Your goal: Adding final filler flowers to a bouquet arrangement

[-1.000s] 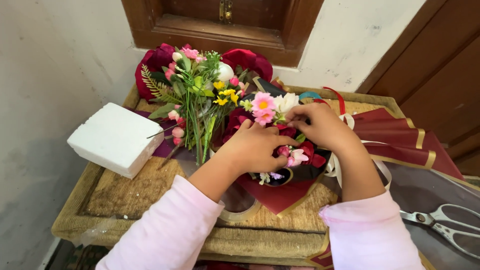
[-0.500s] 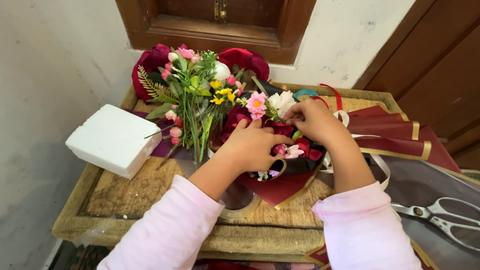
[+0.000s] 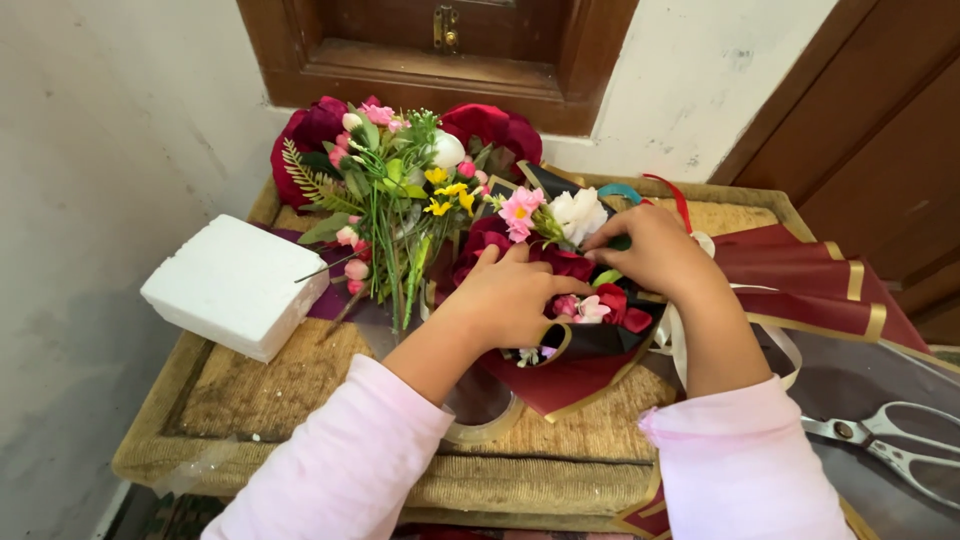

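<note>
Wall: rough white plaster (image 3: 110, 120), evenly lit by soft daylight.
Window: dark wooden frame (image 3: 440, 60) (a small brass latch at its middle).
Door: brown wood panels (image 3: 880, 150), right.
Table: worn woven-topped stand (image 3: 250, 400).

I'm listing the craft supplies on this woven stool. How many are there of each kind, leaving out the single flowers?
White foam block: 1
Scissors: 1
Roll of clear tape: 1
Loose bunch of flowers: 1
Wrapped bouquet, under the left hand and right hand: 1
Total: 5
</note>
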